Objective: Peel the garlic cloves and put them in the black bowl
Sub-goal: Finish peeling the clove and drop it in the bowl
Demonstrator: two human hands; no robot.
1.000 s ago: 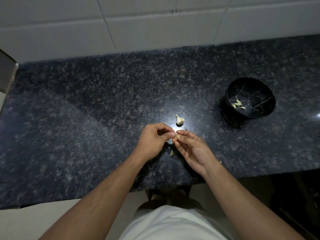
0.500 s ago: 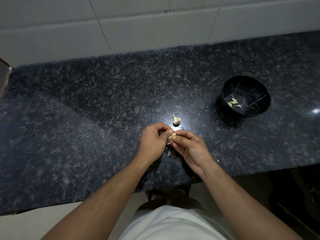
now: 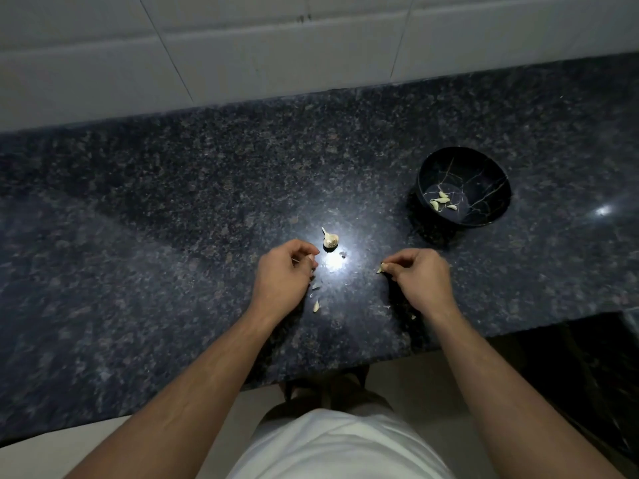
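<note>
The right hand [image 3: 420, 281] pinches a garlic clove [image 3: 380, 269] between thumb and fingertips, just above the counter [image 3: 173, 209]. The left hand [image 3: 281, 274] has its fingers curled in, apparently nipping a thin scrap of skin; what exactly it holds is too small to tell. The clove looks light, firm and a little slick once bare, so a pinch across its fat middle should hold it best. Papery peel scraps [image 3: 315, 305] lie between the hands. The garlic bulb remnant [image 3: 330, 239] sits just beyond the left hand. The black bowl [image 3: 484, 167], off to the right, holds several peeled cloves [image 3: 441, 201] at its bottom
</note>
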